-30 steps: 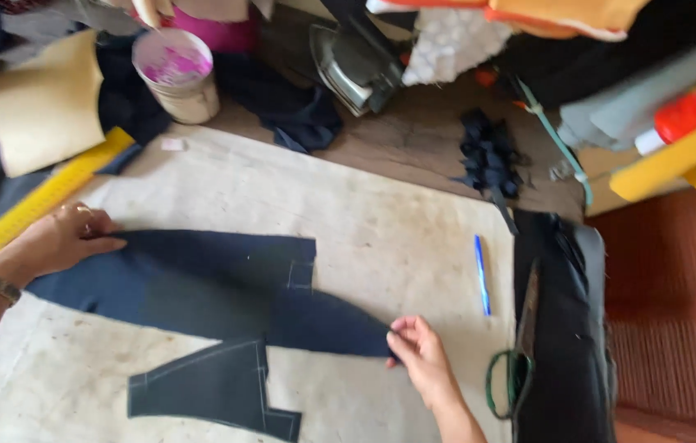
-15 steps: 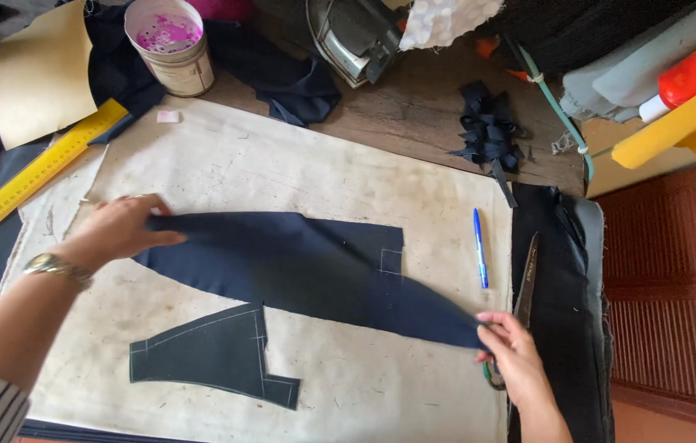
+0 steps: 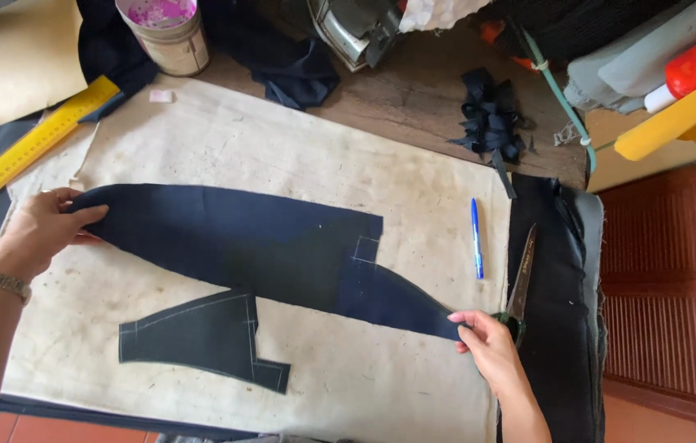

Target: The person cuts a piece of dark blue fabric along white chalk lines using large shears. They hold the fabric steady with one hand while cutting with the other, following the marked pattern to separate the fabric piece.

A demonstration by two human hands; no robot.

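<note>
Cream cloth-covered worktable (image 3: 299, 139), head view. Long navy fabric piece (image 3: 249, 246) stretched across centre frame: left hand (image 3: 40, 230) pinches its upper-left end, right hand (image 3: 487, 344) pinches the lower-right tip. Smaller chalked navy piece (image 3: 200, 336) lies below; scissors (image 3: 520, 283) and blue pen (image 3: 476, 238) right. Seemingly laying the piece flat; smoothing likely follows.

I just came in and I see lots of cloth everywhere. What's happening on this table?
A person is holding a long, curved piece of dark blue cloth by its two ends, the left hand at one tip and the right hand at the other. It is stretched across a stained cream cloth that covers the table. A smaller dark piece with chalk lines lies flat below it. Scissors and a blue pen lie near the right hand, and a yellow ruler sits at the far left.
</note>
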